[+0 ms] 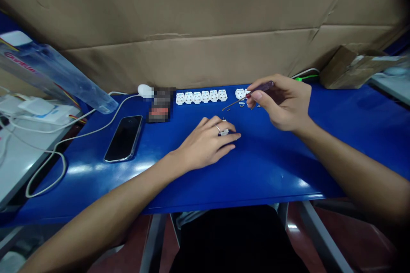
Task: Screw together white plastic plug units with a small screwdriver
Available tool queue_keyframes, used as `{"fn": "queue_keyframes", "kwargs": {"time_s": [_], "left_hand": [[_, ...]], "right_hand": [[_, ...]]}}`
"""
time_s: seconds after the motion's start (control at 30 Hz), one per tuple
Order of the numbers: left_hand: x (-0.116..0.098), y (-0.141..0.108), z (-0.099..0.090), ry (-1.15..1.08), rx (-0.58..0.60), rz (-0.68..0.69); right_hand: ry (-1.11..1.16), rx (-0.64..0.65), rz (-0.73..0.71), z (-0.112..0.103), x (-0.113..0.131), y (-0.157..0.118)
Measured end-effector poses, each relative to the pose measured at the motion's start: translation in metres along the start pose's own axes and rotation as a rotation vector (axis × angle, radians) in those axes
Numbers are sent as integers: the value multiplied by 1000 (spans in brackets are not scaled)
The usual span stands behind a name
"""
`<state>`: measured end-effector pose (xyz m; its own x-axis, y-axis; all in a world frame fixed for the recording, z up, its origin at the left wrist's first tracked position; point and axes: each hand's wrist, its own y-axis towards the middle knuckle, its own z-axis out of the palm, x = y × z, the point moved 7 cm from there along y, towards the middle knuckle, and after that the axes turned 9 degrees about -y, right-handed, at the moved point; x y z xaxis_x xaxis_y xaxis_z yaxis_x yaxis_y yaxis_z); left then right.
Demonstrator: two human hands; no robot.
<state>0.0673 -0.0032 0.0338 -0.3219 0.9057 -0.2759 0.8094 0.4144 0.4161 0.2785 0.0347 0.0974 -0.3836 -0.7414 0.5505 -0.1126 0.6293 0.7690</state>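
Right of a row of six boxy white plastic parts (201, 97), my right hand (278, 99) clamps a slim metal screwdriver (265, 86), its handle translucent purple. Nearer me than the row, my left hand (206, 143) bends over a white plastic piece (224, 131); whether clamped, I cannot tell. Red lettering (21, 63), far left of the row, blurs.

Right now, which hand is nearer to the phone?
Left. The left hand is right of the phone, at a white piece; the right hand is farther right, holding a screwdriver.
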Motion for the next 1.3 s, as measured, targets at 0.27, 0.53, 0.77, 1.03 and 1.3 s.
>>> {"fn": "queue_keyframes", "kwargs": {"time_s": [0.27, 0.53, 0.77, 1.03, 1.3], "left_hand": [[-21, -1, 4, 53, 103, 161], [4, 0, -6, -296, 167, -191], [16, -3, -7, -378, 142, -327], [9, 1, 8, -411, 129, -350], [3, -1, 12, -468, 84, -260]], "right_hand": [[25, 16, -8, 1, 0, -2], [-33, 20, -40, 1, 0, 0], [-15, 18, -57, 0, 3, 0], [-16, 36, -63, 2, 5, 0], [-28, 32, -29, 1, -1, 0]]}}
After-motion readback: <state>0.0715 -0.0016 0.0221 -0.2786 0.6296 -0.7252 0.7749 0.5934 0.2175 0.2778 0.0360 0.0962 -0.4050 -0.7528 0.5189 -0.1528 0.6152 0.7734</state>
